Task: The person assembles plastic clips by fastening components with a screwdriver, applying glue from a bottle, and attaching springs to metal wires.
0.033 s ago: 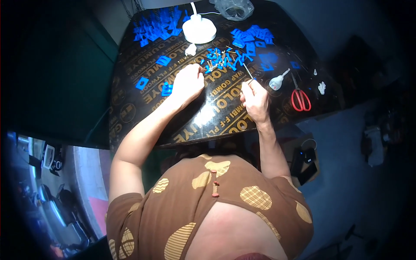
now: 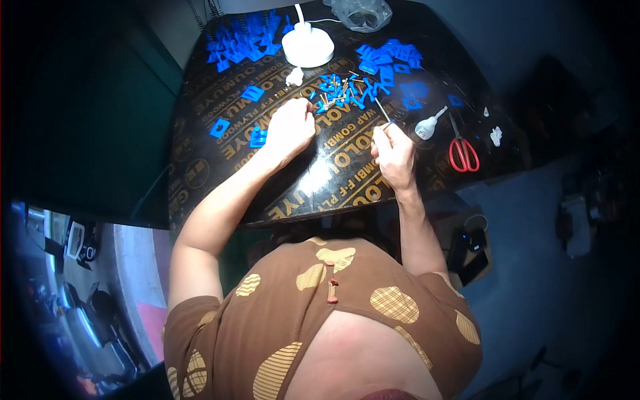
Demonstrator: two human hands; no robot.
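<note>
My left hand (image 2: 290, 127) rests on the black printed board (image 2: 333, 180), its fingers pinched on a small dark piece (image 2: 312, 107) at the edge of a scatter of blue plastic parts and small metal screws (image 2: 340, 90). My right hand (image 2: 393, 150) is closed around a thin metal tool (image 2: 381, 110) whose tip points up toward that scatter. A small blue square part (image 2: 258, 138) lies just left of my left hand.
A white round lamp base (image 2: 308, 45) stands at the back, between blue part heaps at the back left (image 2: 243, 40) and back right (image 2: 390, 57). A small glue bottle (image 2: 427, 125), red scissors (image 2: 462, 152) and a clear plastic bag (image 2: 360, 13) lie to the right.
</note>
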